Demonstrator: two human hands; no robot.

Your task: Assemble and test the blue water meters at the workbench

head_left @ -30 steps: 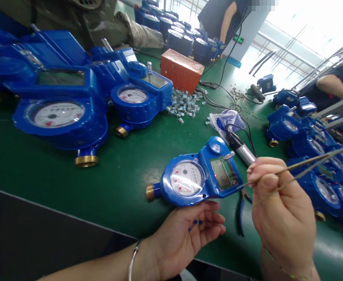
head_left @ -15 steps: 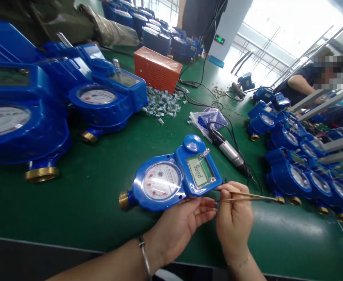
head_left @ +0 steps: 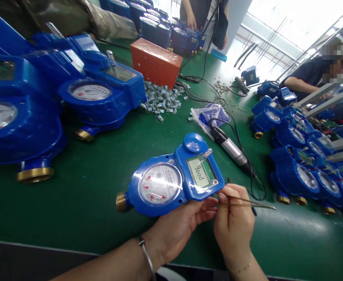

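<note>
A blue water meter (head_left: 156, 189) with a round white dial, a brass threaded end and a small screen reading "good" lies face up before me. My left hand (head_left: 177, 226) is under its near edge, fingers curved along the underside and partly hidden. My right hand (head_left: 233, 222) is closed around a pair of tweezers (head_left: 265, 205), whose joined end points right. The tweezers' other end lies by the meter's right side, close to my left fingertips. A small dark blue tip (head_left: 254, 211) shows beside my right hand; what it belongs to is hidden.
Large blue meters (head_left: 92, 101) stand at left, several more (head_left: 297, 175) at right. A silver-black power screwdriver (head_left: 233, 150) and a bag of blue parts (head_left: 209, 115) lie beyond my meter. Farther back are small clear parts (head_left: 162, 101) and an orange box (head_left: 156, 62). Co-workers are behind.
My hands and the meter have shifted slightly, and the view has turned a little. A dark blue tip now shows beside my right hand. A co-worker's hand has come into view at the back.
</note>
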